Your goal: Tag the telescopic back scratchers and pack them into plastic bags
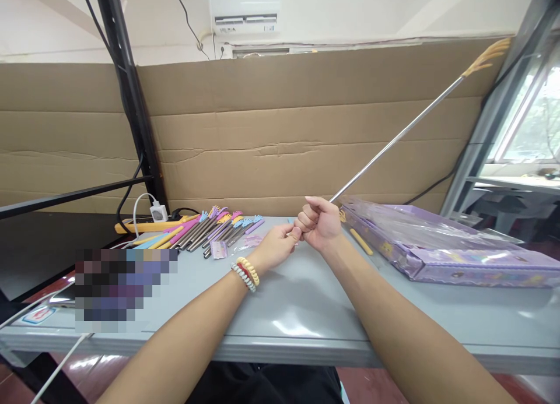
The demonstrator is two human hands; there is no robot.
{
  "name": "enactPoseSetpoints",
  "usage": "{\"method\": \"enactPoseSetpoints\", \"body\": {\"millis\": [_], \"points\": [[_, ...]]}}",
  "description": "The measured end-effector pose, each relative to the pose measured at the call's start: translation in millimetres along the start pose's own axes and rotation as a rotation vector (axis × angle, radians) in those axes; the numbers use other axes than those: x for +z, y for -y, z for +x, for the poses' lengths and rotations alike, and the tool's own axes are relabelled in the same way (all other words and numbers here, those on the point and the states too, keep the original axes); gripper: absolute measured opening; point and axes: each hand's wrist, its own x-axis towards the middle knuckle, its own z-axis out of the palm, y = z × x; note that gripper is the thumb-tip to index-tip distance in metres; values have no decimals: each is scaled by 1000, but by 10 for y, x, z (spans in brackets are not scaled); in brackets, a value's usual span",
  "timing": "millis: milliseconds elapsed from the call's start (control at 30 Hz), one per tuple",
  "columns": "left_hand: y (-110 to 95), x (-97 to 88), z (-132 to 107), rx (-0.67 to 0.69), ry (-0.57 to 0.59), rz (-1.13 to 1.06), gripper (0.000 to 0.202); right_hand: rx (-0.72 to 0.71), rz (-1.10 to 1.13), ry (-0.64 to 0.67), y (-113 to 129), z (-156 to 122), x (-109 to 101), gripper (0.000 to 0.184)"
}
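Note:
A telescopic back scratcher (398, 137) with a yellow hand-shaped head slants up to the right, its thin metal rod drawn out long. My right hand (321, 223) is closed in a fist around the rod's lower part. Against it, my left hand (280, 243) pinches at the rod's lower end; the fingers mostly hide that end. Left of the hands, several back scratchers (210, 229) with blue, pink, yellow and purple heads lie in a row on the grey table (306, 311). A yellow tube (361, 241) lies to the right of my right hand.
A purple patterned box (459, 267) with clear plastic on it stands at the right. Small packets (219, 249) lie before the row. At the left are a power strip (149, 225) with a white plug, cables and a blurred-out patch. Cardboard (284, 124) stands behind the table.

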Motion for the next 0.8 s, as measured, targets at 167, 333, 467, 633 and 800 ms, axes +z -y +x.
{"method": "enactPoseSetpoints", "body": {"millis": [167, 333, 467, 633, 800], "points": [[0, -17, 11, -15, 6, 96, 52, -38, 75, -44, 23, 9, -19, 48], [-23, -20, -3, -19, 6, 84, 51, -50, 63, -33, 10, 14, -43, 48], [-25, -28, -4, -25, -16, 126, 48, -112, 100, -71, 21, 19, -67, 46], [-15, -44, 9, -21, -29, 215, 40, -146, 161, -134, 87, 28, -82, 39], [-105, -42, -10, -95, 17, 230, 33, -139, 205, -135, 136, 23, -76, 38]]}}
